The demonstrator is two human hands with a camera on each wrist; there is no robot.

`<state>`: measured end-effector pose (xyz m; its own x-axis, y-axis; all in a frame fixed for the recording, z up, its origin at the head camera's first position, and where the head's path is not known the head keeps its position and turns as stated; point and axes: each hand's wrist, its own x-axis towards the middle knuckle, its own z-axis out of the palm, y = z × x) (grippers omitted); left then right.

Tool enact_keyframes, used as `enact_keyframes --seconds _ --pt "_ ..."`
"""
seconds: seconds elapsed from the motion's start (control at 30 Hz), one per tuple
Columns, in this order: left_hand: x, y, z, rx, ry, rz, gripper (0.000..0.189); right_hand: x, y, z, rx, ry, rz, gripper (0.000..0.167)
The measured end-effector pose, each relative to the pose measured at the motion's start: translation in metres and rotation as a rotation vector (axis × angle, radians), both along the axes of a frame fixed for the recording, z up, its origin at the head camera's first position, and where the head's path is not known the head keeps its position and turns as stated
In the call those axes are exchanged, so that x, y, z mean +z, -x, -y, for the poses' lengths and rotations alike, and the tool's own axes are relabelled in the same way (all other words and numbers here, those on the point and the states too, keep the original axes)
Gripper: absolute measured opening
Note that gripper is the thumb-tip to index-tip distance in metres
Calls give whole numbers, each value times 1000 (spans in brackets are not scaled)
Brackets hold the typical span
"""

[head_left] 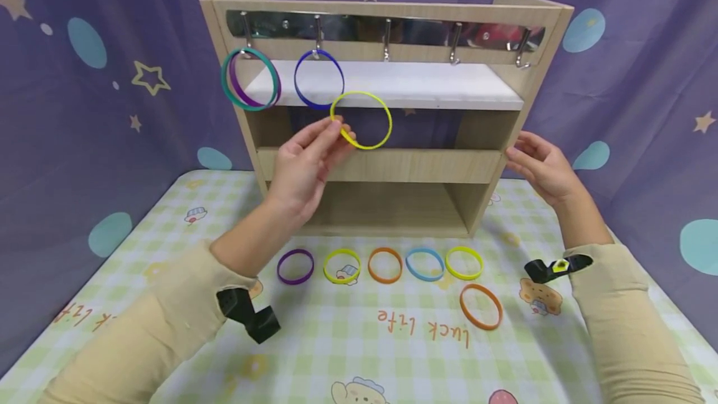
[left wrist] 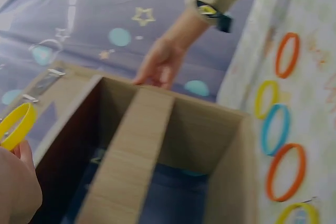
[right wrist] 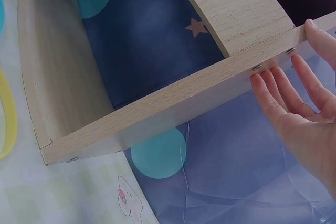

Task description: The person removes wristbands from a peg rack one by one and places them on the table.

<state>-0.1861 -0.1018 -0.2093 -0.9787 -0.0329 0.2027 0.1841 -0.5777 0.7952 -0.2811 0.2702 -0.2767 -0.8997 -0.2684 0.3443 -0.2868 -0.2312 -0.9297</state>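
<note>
My left hand (head_left: 305, 167) pinches a yellow silicone wristband (head_left: 391, 122) between thumb and fingers, in front of the wooden hook shelf (head_left: 415, 167). The band is held up below and between the second hook (head_left: 318, 33) and the middle hook (head_left: 387, 39). On the leftmost hook (head_left: 245, 30) hang a teal wristband (head_left: 225, 83) and a purple one (head_left: 238, 89). A blue wristband (head_left: 342, 76) hangs from the second hook. My right hand (head_left: 541, 167) rests on the shelf's right side; in the right wrist view its fingertips (right wrist: 257, 82) touch the side panel and its thumb lies at the front edge.
Below the shelf, a row of wristbands lies on the checked tablecloth (head_left: 314, 354): purple (head_left: 295, 283), yellow (head_left: 342, 281), orange (head_left: 385, 280), light blue (head_left: 424, 278) and yellow (head_left: 464, 277). Another orange wristband (head_left: 481, 325) lies nearer. A patterned purple curtain (head_left: 140, 154) surrounds the table.
</note>
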Motion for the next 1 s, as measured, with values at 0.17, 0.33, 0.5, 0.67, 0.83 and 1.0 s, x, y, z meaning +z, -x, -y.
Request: enact_keyframes --seconds 0.17,0.33,0.5,0.67,0.83,1.0 --pt "-23 1 -11 -67 90 100 20 4 1 1 -6 -8 6 28" --pt "-46 -1 -21 -107 200 170 13 5 1 1 -3 -2 13 28" --pt "-62 -2 -29 -125 295 205 33 6 2 1 -9 -9 2 28" --pt "-77 -2 -37 -160 338 223 34 6 2 1 -8 9 3 28" --pt "-90 -5 -42 -184 380 270 30 3 1 1 -7 22 4 27" --pt "-102 -8 -48 -217 394 303 29 0 0 1 -7 26 6 26"
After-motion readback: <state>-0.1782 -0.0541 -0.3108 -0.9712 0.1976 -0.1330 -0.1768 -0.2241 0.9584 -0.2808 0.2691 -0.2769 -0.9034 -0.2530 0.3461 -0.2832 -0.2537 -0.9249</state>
